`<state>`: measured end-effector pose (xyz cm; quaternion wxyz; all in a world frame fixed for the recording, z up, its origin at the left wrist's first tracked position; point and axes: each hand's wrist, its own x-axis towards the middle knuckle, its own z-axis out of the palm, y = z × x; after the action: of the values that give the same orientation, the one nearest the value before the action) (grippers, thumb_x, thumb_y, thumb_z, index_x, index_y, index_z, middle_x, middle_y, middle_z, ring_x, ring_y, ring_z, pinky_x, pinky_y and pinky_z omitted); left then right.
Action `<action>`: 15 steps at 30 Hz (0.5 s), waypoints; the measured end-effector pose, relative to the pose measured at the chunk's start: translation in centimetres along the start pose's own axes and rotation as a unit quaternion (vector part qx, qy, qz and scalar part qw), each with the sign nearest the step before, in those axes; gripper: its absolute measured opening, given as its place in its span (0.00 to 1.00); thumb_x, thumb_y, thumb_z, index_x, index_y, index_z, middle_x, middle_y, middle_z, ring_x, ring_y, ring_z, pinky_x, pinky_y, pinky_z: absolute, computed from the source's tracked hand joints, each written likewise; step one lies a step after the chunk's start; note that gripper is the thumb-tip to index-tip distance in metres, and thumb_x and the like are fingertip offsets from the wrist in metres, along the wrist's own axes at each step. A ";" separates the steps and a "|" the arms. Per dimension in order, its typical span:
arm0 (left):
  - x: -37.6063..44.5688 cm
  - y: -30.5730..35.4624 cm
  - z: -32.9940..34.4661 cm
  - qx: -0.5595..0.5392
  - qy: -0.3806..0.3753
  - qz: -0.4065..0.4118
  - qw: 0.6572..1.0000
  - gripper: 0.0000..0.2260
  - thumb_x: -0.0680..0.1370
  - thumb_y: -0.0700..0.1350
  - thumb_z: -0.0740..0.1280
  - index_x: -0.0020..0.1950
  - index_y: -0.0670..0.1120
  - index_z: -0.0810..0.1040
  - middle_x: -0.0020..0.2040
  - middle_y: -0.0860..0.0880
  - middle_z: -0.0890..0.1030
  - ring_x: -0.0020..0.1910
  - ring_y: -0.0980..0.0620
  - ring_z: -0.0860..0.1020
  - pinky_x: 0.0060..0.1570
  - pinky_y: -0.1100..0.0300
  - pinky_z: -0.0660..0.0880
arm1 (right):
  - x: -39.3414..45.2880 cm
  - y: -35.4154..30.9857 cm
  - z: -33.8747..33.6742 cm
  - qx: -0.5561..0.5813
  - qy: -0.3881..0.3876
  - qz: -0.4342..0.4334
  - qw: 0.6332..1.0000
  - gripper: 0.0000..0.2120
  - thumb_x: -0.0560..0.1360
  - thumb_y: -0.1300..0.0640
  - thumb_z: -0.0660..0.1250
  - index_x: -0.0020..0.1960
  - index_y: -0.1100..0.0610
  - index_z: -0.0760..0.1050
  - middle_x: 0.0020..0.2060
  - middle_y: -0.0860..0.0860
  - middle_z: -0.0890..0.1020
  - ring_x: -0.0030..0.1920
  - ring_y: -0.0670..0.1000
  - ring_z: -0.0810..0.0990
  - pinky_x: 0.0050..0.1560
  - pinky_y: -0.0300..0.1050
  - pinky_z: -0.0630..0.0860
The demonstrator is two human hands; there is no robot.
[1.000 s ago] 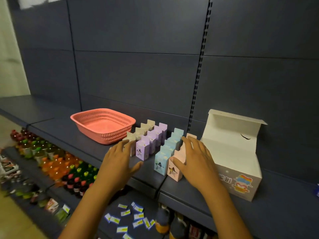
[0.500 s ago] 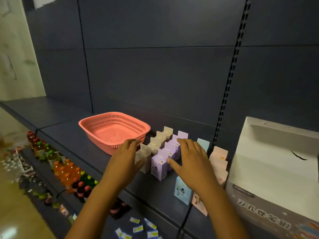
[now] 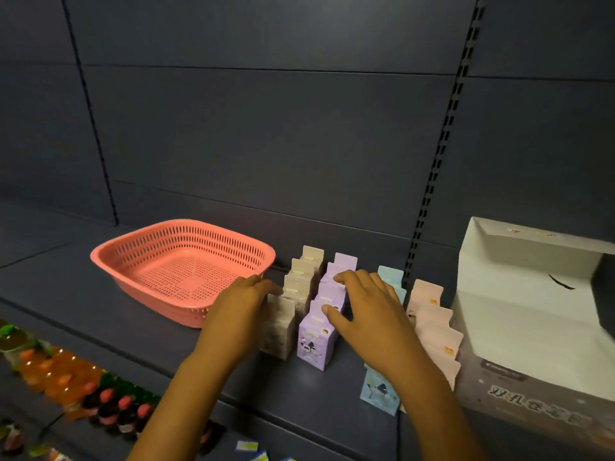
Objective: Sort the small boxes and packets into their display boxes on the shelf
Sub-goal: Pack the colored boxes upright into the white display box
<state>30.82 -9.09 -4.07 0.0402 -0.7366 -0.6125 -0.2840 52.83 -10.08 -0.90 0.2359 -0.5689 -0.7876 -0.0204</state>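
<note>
Small boxes stand in four rows on the dark shelf (image 3: 100, 327): a beige row (image 3: 301, 277), a purple row (image 3: 314, 341), a light blue row (image 3: 379, 392) and a pink row (image 3: 436, 331). My left hand (image 3: 239, 311) lies with straight fingers against the left side of the beige row. My right hand (image 3: 369, 311) rests spread over the tops of the purple and blue rows, thumb touching the front purple box. An open white display box (image 3: 519, 331) with its lid up stands just right of the pink row.
An empty pink plastic basket (image 3: 179, 267) sits on the shelf left of the rows. Below the shelf edge are bottled drinks (image 3: 60, 371) and small price tags (image 3: 246, 445). The dark back panel rises right behind the boxes.
Both hands have shifted left from the pink and blue rows onto the beige and purple rows. The view has moved closer and left, with the display box partly cut off at right.
</note>
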 end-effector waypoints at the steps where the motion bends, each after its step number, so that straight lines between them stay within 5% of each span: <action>1: 0.3 -0.4 0.0 -0.008 -0.005 0.010 1.000 0.19 0.68 0.37 0.72 0.55 0.54 0.80 0.52 0.53 0.80 0.49 0.50 0.77 0.43 0.55 0.75 | -0.1 -0.2 0.0 0.000 0.004 0.008 1.000 0.21 0.77 0.40 0.59 0.67 0.45 0.63 0.64 0.44 0.70 0.63 0.47 0.68 0.64 0.42 0.66; 7: 1.3 -1.9 -0.4 -0.093 0.000 0.046 0.995 0.07 0.74 0.41 0.68 0.46 0.53 0.80 0.43 0.55 0.81 0.41 0.52 0.78 0.39 0.57 0.74 | -0.6 -1.4 0.7 -0.006 0.000 0.052 0.999 0.18 0.78 0.42 0.60 0.66 0.44 0.65 0.65 0.44 0.71 0.63 0.47 0.70 0.63 0.42 0.68; 15: 2.6 -3.8 -4.7 -0.152 0.090 0.076 0.981 0.08 0.75 0.39 0.69 0.49 0.51 0.82 0.44 0.54 0.81 0.41 0.53 0.77 0.41 0.59 0.72 | -0.3 -2.7 1.6 -0.002 -0.012 0.069 0.998 0.12 0.77 0.45 0.63 0.59 0.45 0.70 0.58 0.43 0.78 0.56 0.44 0.75 0.60 0.40 0.71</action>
<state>25.76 -7.75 -0.07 0.0046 -0.7501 -0.4982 -0.4350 49.90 -10.83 -1.84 0.2263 -0.6224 -0.7493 0.0014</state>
